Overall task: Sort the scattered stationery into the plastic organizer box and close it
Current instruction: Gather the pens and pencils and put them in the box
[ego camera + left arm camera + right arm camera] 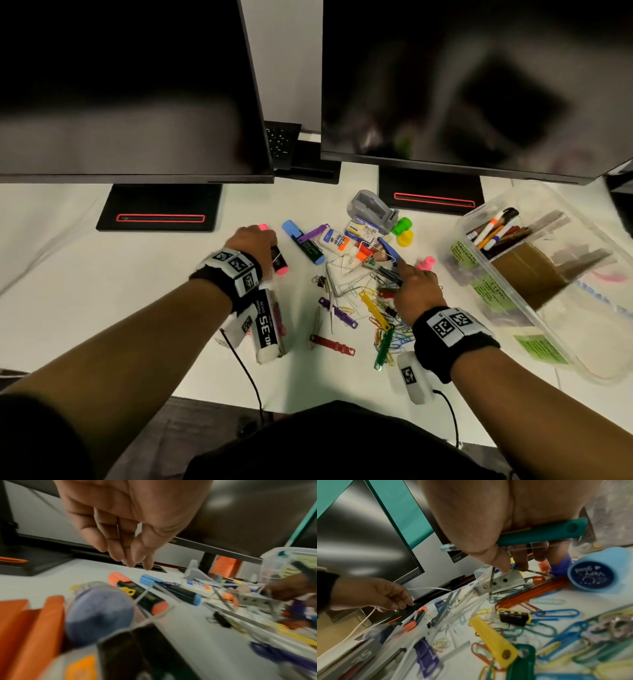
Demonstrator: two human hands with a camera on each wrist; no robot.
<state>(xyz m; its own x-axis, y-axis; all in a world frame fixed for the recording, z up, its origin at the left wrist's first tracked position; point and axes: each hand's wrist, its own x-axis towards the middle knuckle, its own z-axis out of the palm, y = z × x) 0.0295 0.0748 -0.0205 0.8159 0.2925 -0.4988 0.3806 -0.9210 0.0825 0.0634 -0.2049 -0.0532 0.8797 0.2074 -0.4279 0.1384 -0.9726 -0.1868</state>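
Observation:
Stationery lies scattered on the white desk. My left hand [260,236] [137,561] hovers over a pink highlighter [280,265] [142,597], fingers hanging loosely curled, holding nothing. My right hand [406,274] [510,568] reaches into the pile. It holds a pen [539,535] against the palm, while thumb and finger pinch a metal fastener [503,580]. The clear plastic organizer box [534,308] stands open at the right, with markers [496,229] and a brown tape roll [527,270] inside.
A blue highlighter [305,243], a glue bottle [334,240], a grey tape dispenser [371,209], a staples box [269,325] and several coloured paper clips [394,332] [556,613] lie between my hands. Two monitors [137,85] on black bases [161,209] stand behind.

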